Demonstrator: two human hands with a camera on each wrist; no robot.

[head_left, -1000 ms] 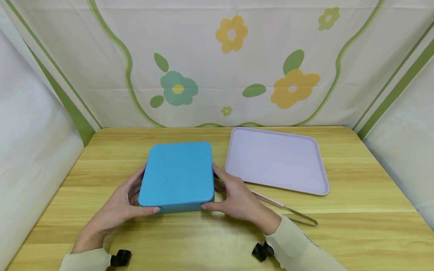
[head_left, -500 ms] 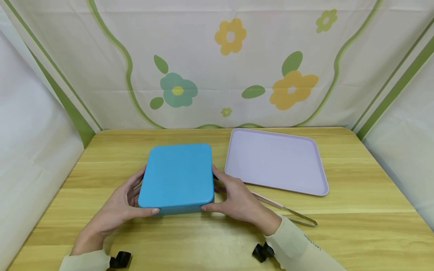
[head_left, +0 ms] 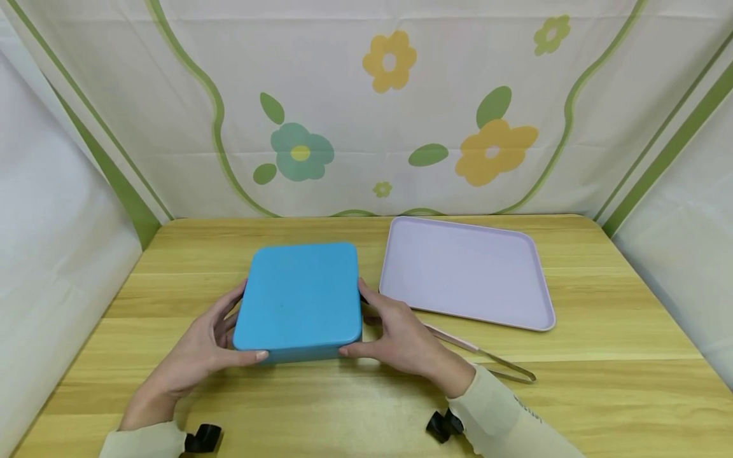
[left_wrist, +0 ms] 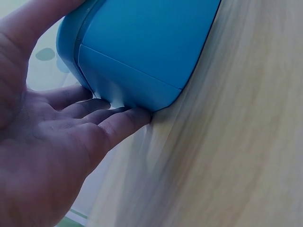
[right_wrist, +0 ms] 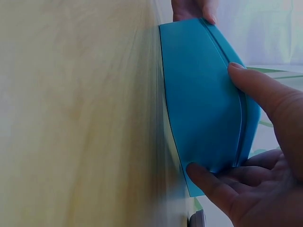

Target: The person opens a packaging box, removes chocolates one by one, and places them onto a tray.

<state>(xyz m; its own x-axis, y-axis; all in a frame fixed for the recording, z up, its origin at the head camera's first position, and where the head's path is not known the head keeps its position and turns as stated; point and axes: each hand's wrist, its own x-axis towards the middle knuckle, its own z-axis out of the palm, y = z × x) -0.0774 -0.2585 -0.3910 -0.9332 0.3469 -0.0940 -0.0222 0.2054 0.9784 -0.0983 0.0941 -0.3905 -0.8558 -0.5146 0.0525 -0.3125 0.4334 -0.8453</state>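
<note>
A blue square box with rounded corners sits on the wooden table, its lid on top. Its lid seam shows in both wrist views. My left hand holds the near left corner, thumb along the front face and fingers against the left side. At the near right corner my right hand does the same, thumb on the front and fingers on the right side. In the right wrist view the thumb lies across the seam of the box. What the box contains is hidden.
A shallow lilac tray lies at the back right of the table. Tongs with a pinkish handle and metal ends lie partly hidden behind my right hand and forearm. A patterned curtain stands behind the table, with white cloth at both sides.
The head view has shifted very slightly since the first frame. Both hands keep their hold on the box, which stays in place.
</note>
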